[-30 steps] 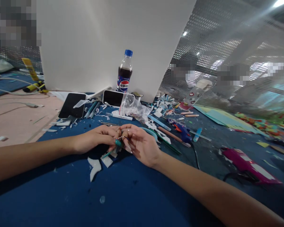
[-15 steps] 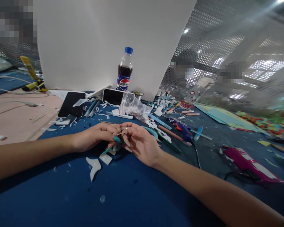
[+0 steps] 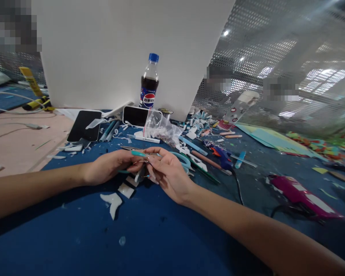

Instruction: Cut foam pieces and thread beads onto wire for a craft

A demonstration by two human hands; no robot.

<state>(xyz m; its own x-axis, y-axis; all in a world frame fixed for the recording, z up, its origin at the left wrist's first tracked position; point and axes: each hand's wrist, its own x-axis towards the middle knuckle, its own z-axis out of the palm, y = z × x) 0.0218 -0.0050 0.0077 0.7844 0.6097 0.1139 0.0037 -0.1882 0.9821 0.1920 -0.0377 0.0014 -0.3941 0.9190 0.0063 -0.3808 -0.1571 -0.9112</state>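
Note:
My left hand (image 3: 107,166) and my right hand (image 3: 172,172) meet over the blue table, fingers closed together around a small teal craft piece (image 3: 138,153). A slim teal part shows above the fingertips, and a greyish bit (image 3: 139,174) hangs below them; most of what lies between is hidden. Behind the hands lie scissors with light blue handles (image 3: 185,161), their blades pointing left. White square scraps (image 3: 125,190) and a white curved, tail-shaped piece (image 3: 113,203) rest on the table just below the hands.
A cola bottle (image 3: 149,84) stands at the back before a white board (image 3: 103,50). Two phones, a clear plastic bag (image 3: 161,128) and a white marker (image 3: 147,139) lie ahead. Rightward are a blue glue gun (image 3: 222,158) with a cord and a magenta package (image 3: 301,197).
My hands have turned the small piece; its teal part now points left across the top of the fingers instead of down. The camera view has shifted slightly.

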